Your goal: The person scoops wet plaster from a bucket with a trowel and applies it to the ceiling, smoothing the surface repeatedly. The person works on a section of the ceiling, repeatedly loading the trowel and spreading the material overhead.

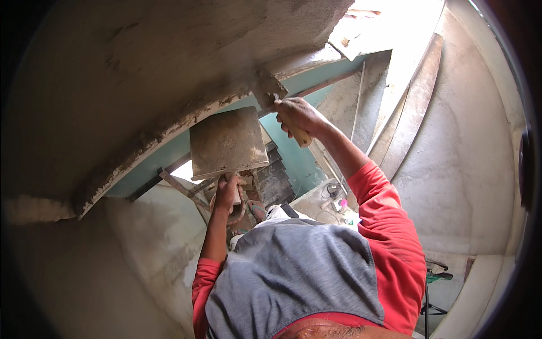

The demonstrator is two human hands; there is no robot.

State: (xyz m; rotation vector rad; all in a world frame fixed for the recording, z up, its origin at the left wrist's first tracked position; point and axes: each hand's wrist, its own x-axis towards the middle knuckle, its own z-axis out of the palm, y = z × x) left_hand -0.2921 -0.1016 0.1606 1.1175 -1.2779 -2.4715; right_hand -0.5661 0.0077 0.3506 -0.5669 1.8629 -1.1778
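My left hand is closed round the handle under a plasterer's hawk, a square, mortar-stained board. Little or no mortar shows on its face. My right hand grips the pale wooden handle of a trowel. The trowel's dirty blade lies just beyond the hawk's far right corner. It reaches to the lower edge of a large, rough grey plastered surface; whether it touches that surface I cannot tell.
Bright light comes in at the top right. Long curved boards lean along the plastered right wall. Below are my sandalled foot, dark tiles, a wooden bar, and cables beside a small pink thing.
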